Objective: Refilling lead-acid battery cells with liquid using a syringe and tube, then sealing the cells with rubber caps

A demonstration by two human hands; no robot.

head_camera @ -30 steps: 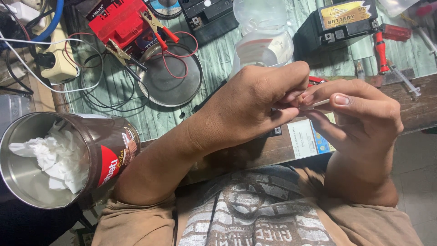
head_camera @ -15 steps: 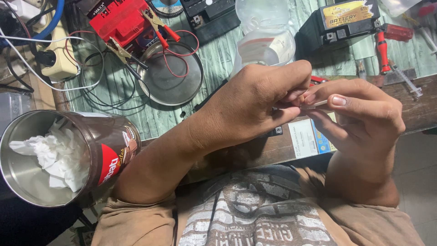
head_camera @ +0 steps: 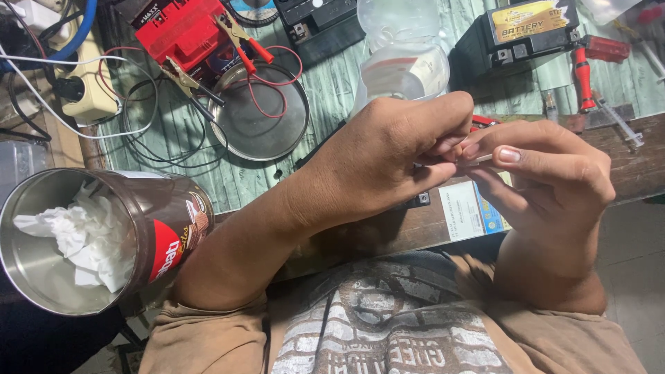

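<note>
My left hand [head_camera: 388, 156] and my right hand [head_camera: 547, 173] meet fingertip to fingertip above the near edge of the wooden workbench [head_camera: 623, 173]. Between them they pinch a thin, pale, stick-like piece [head_camera: 480, 160]; only a short bit shows between the fingers and its kind is hard to tell. The left fist hides most of it. A round tin [head_camera: 149, 239] with crumpled white tissue [head_camera: 80, 232] inside stands by my left forearm.
On the bench lie a red box with clip leads [head_camera: 183, 31], a round metal lid [head_camera: 267, 114], a clear plastic jar [head_camera: 402, 66], a black battery [head_camera: 516, 34], a red-handled tool [head_camera: 582, 73], a power strip [head_camera: 86, 90] with cables, and a printed card [head_camera: 471, 211].
</note>
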